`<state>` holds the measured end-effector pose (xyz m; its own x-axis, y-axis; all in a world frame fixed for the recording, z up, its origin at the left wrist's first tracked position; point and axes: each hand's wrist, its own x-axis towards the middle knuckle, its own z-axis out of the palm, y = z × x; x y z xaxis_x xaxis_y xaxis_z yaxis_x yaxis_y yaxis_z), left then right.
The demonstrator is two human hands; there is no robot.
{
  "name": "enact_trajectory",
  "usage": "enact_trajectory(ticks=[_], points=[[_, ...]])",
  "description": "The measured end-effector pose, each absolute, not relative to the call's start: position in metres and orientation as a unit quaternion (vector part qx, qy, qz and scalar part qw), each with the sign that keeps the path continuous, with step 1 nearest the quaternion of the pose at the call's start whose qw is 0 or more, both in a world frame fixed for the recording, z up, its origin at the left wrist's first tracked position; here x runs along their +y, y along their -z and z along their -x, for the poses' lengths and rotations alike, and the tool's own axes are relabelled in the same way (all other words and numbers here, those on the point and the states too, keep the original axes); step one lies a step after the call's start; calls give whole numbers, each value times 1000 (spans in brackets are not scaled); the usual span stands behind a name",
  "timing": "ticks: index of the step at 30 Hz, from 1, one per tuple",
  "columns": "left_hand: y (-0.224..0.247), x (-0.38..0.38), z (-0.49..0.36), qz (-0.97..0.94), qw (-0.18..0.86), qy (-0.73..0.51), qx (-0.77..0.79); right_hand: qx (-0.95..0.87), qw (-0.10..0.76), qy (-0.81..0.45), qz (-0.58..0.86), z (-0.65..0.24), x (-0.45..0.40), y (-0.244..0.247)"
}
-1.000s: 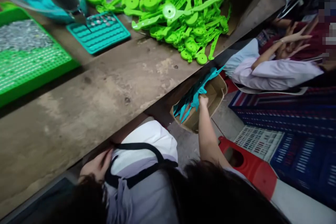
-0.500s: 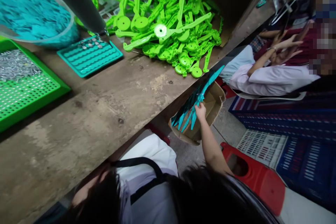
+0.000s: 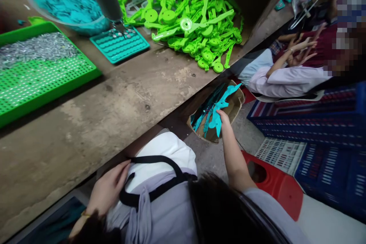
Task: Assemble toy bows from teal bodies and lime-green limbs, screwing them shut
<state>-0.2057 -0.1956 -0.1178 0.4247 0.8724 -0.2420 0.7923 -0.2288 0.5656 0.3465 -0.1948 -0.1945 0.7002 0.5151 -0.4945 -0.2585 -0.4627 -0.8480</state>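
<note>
Pinching, right hand (image 3: 224,117) — teal plastic part (image 3: 221,105), at open carton (image 3: 236,103) beside near edge of table (image 3: 128,103) | left hand (image 3: 110,183) at black strap (image 3: 160,159), cannot tell whether gripping | green parts (image 3: 197,38) heaped on table's far side

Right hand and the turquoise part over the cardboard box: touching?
Touching. The head view shows the right hand with its fingertips against the edge of the turquoise part, no gap between.

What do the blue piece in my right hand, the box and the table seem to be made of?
Blue piece: probably molded plastic, smooth and evenly colored. Box: likely cardboard, matte brown with thin walls. Table: apparently wood; its worn, dull top shows dark, knot-like spots.
</note>
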Motion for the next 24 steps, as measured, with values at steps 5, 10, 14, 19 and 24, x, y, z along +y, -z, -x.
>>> enact_trajectory(ticks=[5,10,14,19,24], points=[[114,-205,208,-794,292,-102,524,-52,516,-458,723,-327,-183,197],[112,-198,203,-813,290,-92,497,-61,553,-497,666,-309,-188,191],[107,-186,195,-824,286,-85,482,-65,591,-494,635,-313,-199,174],[103,-175,187,-827,296,-72,473,-58,631,-455,625,-343,-216,141],[103,-177,180,-832,301,-86,458,-54,655,-443,610,-366,-222,107]])
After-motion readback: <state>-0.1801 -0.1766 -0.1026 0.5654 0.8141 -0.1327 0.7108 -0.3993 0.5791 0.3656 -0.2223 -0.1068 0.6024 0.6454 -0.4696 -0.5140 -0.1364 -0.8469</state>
